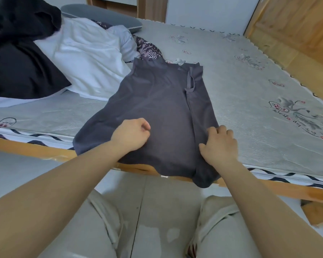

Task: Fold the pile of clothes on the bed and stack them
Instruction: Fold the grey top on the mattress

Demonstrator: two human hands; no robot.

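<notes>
1. So we're on the dark grey shorts (157,112) right now. They lie flat on the bed (250,90), waistband and drawstring at the far end, leg hems hanging over the near edge of the bed's wooden frame (35,148). Looks like they're already folded once lengthwise, one leg over the other, though we can't be totally sure from here.

2. Our left hand (131,135) sits on the shorts toward their left side, fingers curled in. It seems to be pinching a bit of the cloth between thumb and finger, but that's a guess, the pinch itself is tiny.

3. Our right hand (220,144) is flat on the right side of the shorts, fingers spread and pressing the fabric down along the seam.

4. Next move, we reckon: grab the hem end hanging off the frame and bring it up toward the waistband. That needs both hands at the near corners, and the overhang has to come up evenly or it'll bunch.

5. Rest of the pile is left of the shorts: a white garment (86,58), a black one (21,62) beyond it, and a patterned piece (149,51) touching the shorts' waistband corner. A grey pillow (101,17) sits further back.

6. Nothing really blocks the fold. Right of the shorts there's bare mattress for a stack.
</notes>
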